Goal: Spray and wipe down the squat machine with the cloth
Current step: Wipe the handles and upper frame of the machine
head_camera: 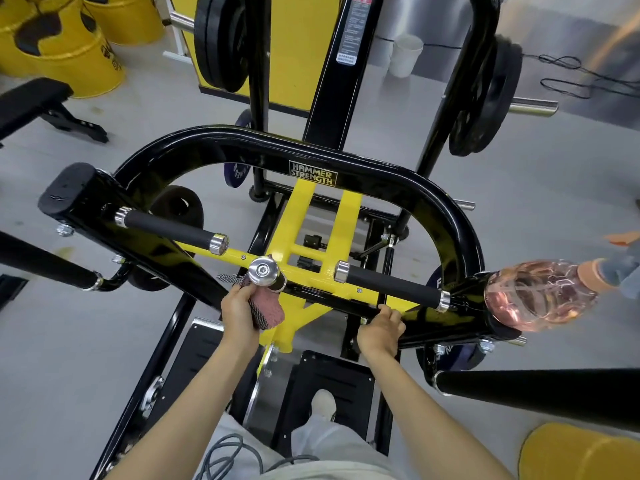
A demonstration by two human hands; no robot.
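Sideways, spray bottle (540, 294) points right.

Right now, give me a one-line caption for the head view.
Left hand holds pink cloth against chrome-capped handle; right hand grips black frame bar.

Gap I see: between chrome knob (263, 271) and right grip handle (391, 285); spray bottle (540, 296) blocks the far right end.

Your left grip (239, 308) hides much of the pink-and-black woven cloth (269, 311). Your right grip's (381, 332) fingertips curl out of sight over the black frame bar (443, 325). At the right, the clear pink plastic spray bottle's (540, 296) trigger head blurs and runs off the edge. The far white label (353, 29) is too small to read.
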